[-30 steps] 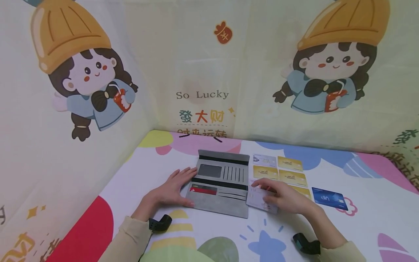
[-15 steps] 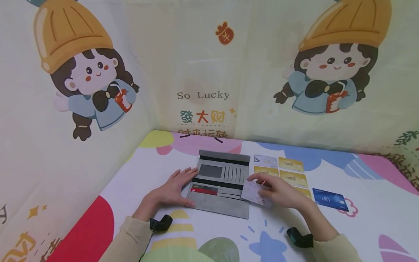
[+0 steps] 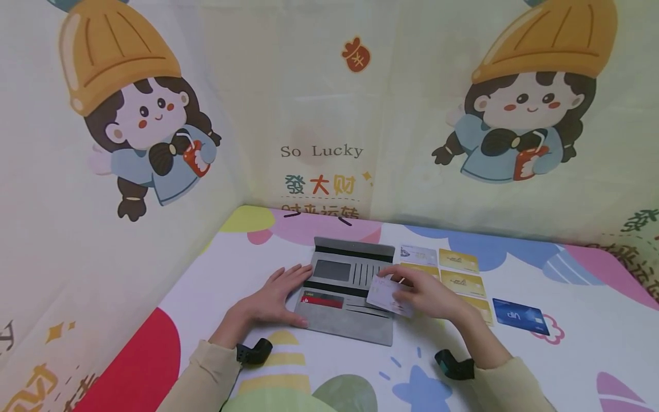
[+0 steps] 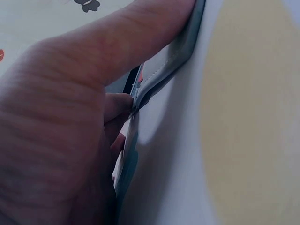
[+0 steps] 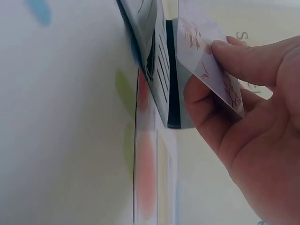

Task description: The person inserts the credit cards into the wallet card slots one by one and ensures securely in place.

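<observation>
A grey wallet lies unfolded on the table, with card slots and a clear window on its inner side. A dark and red card shows in its lower left pocket. My left hand rests at the wallet's left edge, fingers spread, thumb on the lower corner. Between thumb and fingers of my right hand is a pale lilac card, held tilted over the wallet's right side. In the right wrist view the lilac card stands apart from the slots, pinched by the thumb.
Right of the wallet lie several gold cards and one silver card in rows, some partly behind my right hand. A blue VIP card sits farther right. A patterned cloth wall rises behind the table.
My right hand has lifted the lilac card from beside the wallet and carried it left, over the wallet's right half. My left hand has stayed in place.
</observation>
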### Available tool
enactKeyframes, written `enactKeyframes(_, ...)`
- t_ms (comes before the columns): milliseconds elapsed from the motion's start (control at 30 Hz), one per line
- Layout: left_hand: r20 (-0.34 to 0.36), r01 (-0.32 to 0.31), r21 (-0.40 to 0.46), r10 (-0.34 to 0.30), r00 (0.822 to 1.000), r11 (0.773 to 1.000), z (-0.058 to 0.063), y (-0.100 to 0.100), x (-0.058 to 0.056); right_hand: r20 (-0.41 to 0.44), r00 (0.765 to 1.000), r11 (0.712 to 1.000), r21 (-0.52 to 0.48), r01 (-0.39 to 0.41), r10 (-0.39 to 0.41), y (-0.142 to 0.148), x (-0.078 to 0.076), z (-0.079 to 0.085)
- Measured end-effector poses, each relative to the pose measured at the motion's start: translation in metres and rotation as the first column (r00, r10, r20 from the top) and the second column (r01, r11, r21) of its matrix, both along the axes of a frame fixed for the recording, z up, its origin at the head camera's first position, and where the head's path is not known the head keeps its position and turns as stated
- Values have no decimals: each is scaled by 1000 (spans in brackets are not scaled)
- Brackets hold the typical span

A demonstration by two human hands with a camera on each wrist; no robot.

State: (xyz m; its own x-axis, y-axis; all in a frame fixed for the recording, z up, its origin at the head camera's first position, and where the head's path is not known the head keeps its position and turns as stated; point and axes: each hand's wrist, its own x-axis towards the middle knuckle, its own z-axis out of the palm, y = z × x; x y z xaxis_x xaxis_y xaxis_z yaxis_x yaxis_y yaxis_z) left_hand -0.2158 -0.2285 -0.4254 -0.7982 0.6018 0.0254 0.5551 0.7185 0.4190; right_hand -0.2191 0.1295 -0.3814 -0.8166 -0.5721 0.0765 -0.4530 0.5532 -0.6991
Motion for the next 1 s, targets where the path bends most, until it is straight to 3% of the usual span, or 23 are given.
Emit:
enactKeyframes(567, 6, -2, 3, 2, 1000, 1000, 0, -1, 0, 58, 998, 1000, -21, 7, -6, -21, -9, 2)
enactKeyframes(1000, 6, 4, 13, -4, 1000, 1000, 0, -1, 1, 14, 999, 999, -12, 34, -34, -36, -16, 1)
